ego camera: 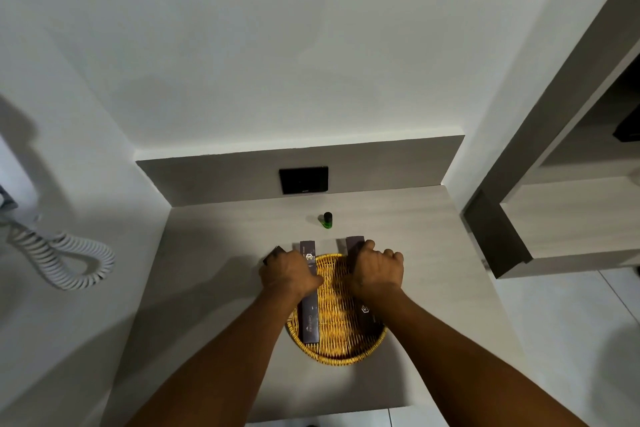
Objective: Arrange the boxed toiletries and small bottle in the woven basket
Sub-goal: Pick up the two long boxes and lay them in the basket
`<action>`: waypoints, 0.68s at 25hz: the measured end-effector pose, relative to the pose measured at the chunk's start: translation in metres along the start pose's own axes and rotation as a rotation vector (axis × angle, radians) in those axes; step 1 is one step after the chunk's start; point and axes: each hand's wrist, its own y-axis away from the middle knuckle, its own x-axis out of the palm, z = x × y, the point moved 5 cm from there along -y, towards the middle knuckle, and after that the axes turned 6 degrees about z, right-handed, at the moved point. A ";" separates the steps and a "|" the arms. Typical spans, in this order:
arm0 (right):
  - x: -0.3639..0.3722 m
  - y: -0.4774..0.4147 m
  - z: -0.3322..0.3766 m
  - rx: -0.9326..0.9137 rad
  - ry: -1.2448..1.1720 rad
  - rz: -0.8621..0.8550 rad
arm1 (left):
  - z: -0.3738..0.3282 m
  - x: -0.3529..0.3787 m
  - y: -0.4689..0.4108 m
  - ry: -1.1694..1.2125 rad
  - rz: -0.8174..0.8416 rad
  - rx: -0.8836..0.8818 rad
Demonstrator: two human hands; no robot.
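- Two bare forearms reach in from 6 o'clock over the pale wood-grain tabletop.
- The round woven basket sits nearest the tabletop's front edge, its middle bare.
- A long dark box lies along the basket's 9 o'clock side, its far end jutting past the rim towards 12 o'clock.
- A second dark box lies along the basket's 3 o'clock side, running likewise towards 12 o'clock, mostly hidden under the arm.
- The left hand is curled over the first box at the basket's 10 o'clock; a small dark box corner shows just beyond its knuckles, and I cannot tell which of the two it grips.
- The right hand is closed round the far end of the second box at the basket's 1 o'clock.
- The small green bottle with a black cap stands upright alone on the tabletop at 12 o'clock, well apart from the basket.
- A black wall plate sits on the back panel beyond.
- A coiled white cord hangs at far 9 o'clock.
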 end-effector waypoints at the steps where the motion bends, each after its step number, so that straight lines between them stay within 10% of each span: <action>1: -0.001 0.000 -0.001 0.003 -0.003 -0.005 | 0.000 0.000 0.001 0.006 0.000 0.004; 17: -0.009 -0.002 -0.009 0.025 -0.052 0.007 | 0.002 -0.005 0.010 0.157 0.022 0.082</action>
